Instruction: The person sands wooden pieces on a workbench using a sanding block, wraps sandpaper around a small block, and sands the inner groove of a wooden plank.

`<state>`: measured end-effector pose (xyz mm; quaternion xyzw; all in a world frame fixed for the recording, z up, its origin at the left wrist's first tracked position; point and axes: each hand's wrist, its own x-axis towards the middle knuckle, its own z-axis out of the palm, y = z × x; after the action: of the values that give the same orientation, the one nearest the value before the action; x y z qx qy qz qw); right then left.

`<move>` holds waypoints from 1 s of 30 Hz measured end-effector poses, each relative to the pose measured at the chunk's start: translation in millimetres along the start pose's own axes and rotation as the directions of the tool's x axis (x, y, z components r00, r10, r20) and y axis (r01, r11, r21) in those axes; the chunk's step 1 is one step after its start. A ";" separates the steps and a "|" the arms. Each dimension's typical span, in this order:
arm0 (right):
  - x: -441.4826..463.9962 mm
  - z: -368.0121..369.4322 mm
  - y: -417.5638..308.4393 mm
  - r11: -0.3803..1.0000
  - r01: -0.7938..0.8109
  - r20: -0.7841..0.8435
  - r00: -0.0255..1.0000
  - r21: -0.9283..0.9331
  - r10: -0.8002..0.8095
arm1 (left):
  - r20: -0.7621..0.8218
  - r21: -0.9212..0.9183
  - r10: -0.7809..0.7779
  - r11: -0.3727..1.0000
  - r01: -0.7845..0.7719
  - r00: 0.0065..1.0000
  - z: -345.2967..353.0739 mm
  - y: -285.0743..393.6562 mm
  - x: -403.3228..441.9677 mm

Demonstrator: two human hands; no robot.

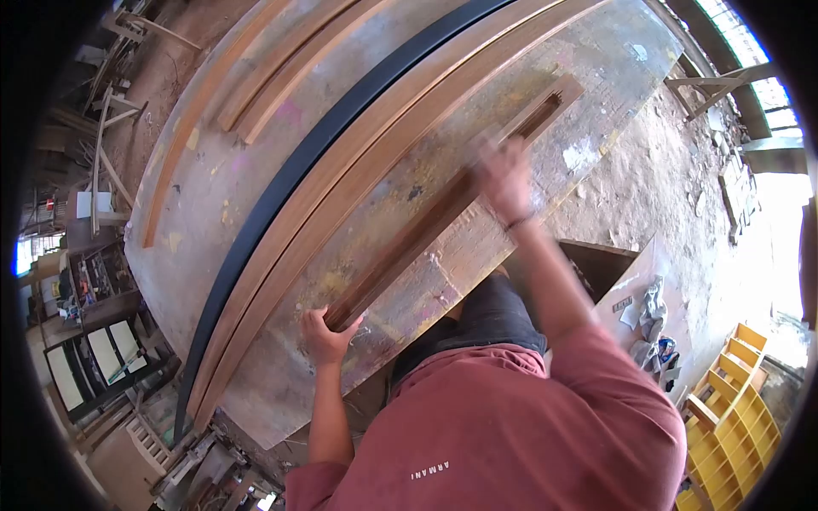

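Note:
A long, narrow wooden strip (419, 237) lies diagonally on the worktable in front of me. A recessed groove shows toward its far end. My left hand (328, 337) grips the near end, thumb on one side and fingers on the other. Over the upper half of the strip is my right hand (508, 180), with a dark band at the wrist. Motion smears its fingers, so whether anything is under them cannot be made out.
Beyond the strip lie long wooden boards (294, 234), a black strip (247, 243) and shorter wooden pieces (311, 58). The paint-stained table (209, 166) has its near edge at my body. A yellow slatted rack (740, 413) stands at the lower right.

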<state>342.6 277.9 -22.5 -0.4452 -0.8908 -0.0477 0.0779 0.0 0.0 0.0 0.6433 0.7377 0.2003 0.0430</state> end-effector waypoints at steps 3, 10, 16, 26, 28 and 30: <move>-26.5 -65.1 -107.6 0.819 -0.203 0.453 0.888 0.537 -0.077 | 0.091 0.011 -0.076 0.997 0.076 0.993 -42.4 2.6 -19.2; 2.5 50.1 233.0 0.909 -0.354 -0.179 0.901 0.222 0.394 | 0.072 0.005 -0.078 0.997 0.078 0.994 -15.5 2.5 -6.3; -15.6 -47.1 103.8 0.912 -0.339 0.037 0.940 0.232 0.340 | 0.113 0.055 0.161 0.984 -0.168 0.981 15.4 97.5 83.6; 40.6 -35.7 346.0 0.854 -0.515 -0.080 0.850 0.077 0.520 | 0.132 -0.078 0.180 0.982 -0.171 0.975 117.8 227.7 180.8; 35.7 -15.8 319.0 0.895 -0.438 -0.049 0.895 0.084 0.442 | 0.123 -0.104 0.166 0.983 -0.154 0.978 114.8 231.8 183.0; 30.5 -43.0 236.6 0.928 -0.342 0.359 0.893 0.147 0.272 | 0.109 -0.137 0.154 0.981 -0.138 0.982 113.9 234.5 185.9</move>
<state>518.1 436.9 29.0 -0.5721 -0.8089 0.1338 -0.0211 223.8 228.6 14.1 0.7024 0.6701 0.2115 0.1136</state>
